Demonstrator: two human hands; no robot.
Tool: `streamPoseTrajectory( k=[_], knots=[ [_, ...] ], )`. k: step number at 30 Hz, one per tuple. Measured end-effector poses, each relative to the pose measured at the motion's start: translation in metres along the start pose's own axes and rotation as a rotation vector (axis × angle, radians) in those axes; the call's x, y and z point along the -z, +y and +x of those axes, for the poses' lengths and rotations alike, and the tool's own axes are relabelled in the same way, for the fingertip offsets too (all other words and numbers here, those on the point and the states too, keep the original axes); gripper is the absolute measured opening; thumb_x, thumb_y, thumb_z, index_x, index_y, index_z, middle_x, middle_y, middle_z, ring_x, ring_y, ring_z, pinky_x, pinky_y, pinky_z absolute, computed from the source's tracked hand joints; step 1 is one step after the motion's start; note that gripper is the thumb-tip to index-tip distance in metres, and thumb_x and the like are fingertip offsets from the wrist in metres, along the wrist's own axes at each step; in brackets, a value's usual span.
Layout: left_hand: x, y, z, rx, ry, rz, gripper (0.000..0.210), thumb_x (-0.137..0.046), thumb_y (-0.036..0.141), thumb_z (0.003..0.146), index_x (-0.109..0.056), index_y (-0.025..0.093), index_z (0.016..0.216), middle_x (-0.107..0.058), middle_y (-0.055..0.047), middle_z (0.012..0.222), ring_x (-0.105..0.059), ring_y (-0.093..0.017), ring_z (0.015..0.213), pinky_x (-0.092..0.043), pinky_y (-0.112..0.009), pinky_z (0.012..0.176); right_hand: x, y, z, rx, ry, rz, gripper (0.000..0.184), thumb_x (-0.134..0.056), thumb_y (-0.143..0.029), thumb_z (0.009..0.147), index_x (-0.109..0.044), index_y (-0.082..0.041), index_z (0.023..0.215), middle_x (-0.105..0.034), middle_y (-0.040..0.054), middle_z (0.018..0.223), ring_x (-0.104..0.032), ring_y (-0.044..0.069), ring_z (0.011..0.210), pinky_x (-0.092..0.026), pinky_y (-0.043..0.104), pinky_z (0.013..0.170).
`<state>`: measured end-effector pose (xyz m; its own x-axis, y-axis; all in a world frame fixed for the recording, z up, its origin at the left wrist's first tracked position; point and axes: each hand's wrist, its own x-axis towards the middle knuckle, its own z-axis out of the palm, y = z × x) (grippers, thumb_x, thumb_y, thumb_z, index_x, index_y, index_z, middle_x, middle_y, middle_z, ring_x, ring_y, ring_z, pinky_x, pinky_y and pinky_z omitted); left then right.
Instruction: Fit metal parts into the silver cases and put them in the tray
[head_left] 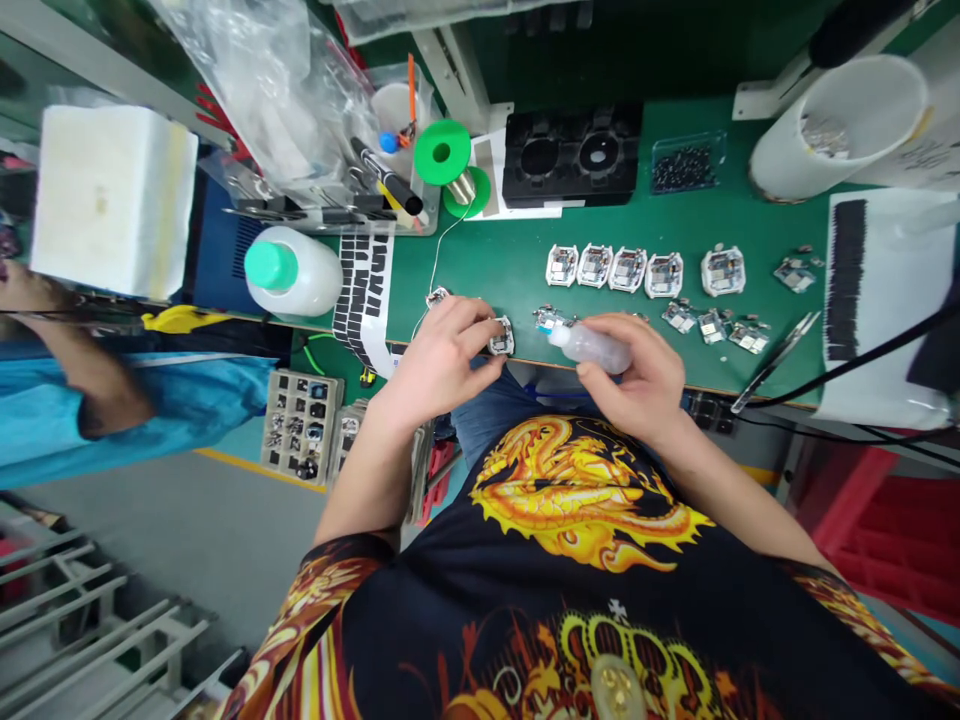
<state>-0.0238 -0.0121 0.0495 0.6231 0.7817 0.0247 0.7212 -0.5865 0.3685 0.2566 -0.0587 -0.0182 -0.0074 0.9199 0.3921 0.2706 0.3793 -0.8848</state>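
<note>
My right hand (641,370) is wrapped round a small translucent squeeze bottle (596,348), held tilted with its white tip pointing left. Just beyond that tip lies a small circuit board (549,318). My left hand (448,358) has its fingers and thumb curled about a small white watch case (502,337) with electronics inside, at the front edge of the bench. Past the left knuckles is another small part (437,297), mostly hidden. White watch cases (628,269) stand in a row farther back, and loose circuit boards (712,324) lie to the right.
Tweezers (776,360) rest at the right near a black cable (862,360). At the back are a solder spool (442,155), a black fixture (574,155) and a tray of screws (688,165). A green-capped bottle (300,275) stands left. A co-worker's arm (82,350) is at far left.
</note>
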Motion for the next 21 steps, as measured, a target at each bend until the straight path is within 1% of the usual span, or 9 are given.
streamPoseTrajectory(
  k=[4,7,12,15,21],
  knots=[
    [-0.004,-0.005,0.0,-0.005,-0.01,-0.004,0.027,-0.065,0.026,0.102,-0.07,0.025,0.129,-0.07,-0.012,0.131,-0.065,-0.031,0.126,-0.052,-0.054,0.113,-0.007,0.0,-0.001,0.133,-0.13,-0.176,0.051,-0.075,-0.023,0.093,-0.068,-0.033,0.142,-0.081,0.007,0.129,-0.078,0.031,0.115,-0.066,0.053,0.101],
    [-0.004,-0.005,0.001,-0.016,-0.01,0.001,0.026,-0.065,0.027,0.104,-0.07,0.025,0.129,-0.071,-0.012,0.131,-0.065,-0.031,0.126,-0.052,-0.054,0.113,-0.01,0.002,0.0,0.193,-0.198,-0.283,0.05,-0.072,-0.021,0.095,-0.066,-0.028,0.145,-0.08,0.0112,0.13,-0.077,0.032,0.116,-0.066,0.052,0.1],
    [-0.001,-0.003,0.002,-0.013,-0.016,0.002,0.026,-0.064,0.027,0.104,-0.072,0.025,0.128,-0.071,-0.012,0.131,-0.066,-0.032,0.123,-0.052,-0.054,0.112,-0.01,0.0,0.002,0.182,-0.283,-0.374,0.049,-0.068,-0.021,0.099,-0.064,-0.028,0.147,-0.078,0.0125,0.133,-0.075,0.033,0.119,-0.065,0.053,0.101],
    [0.001,-0.003,0.001,-0.005,-0.024,-0.001,0.027,-0.065,0.026,0.103,-0.072,0.026,0.129,-0.071,-0.012,0.132,-0.065,-0.032,0.123,-0.052,-0.056,0.112,-0.008,-0.004,0.004,0.186,-0.333,-0.405,0.046,-0.067,-0.022,0.1,-0.064,-0.026,0.146,-0.077,0.0133,0.132,-0.074,0.033,0.117,-0.064,0.053,0.101],
    [0.002,-0.003,0.001,-0.025,-0.03,0.029,0.025,-0.064,0.026,0.104,-0.072,0.023,0.128,-0.07,-0.013,0.132,-0.065,-0.032,0.121,-0.053,-0.055,0.11,-0.008,-0.008,0.008,0.208,-0.336,-0.445,0.04,-0.066,-0.021,0.102,-0.065,-0.022,0.143,-0.078,0.0145,0.129,-0.075,0.032,0.115,-0.065,0.051,0.1]
  ],
)
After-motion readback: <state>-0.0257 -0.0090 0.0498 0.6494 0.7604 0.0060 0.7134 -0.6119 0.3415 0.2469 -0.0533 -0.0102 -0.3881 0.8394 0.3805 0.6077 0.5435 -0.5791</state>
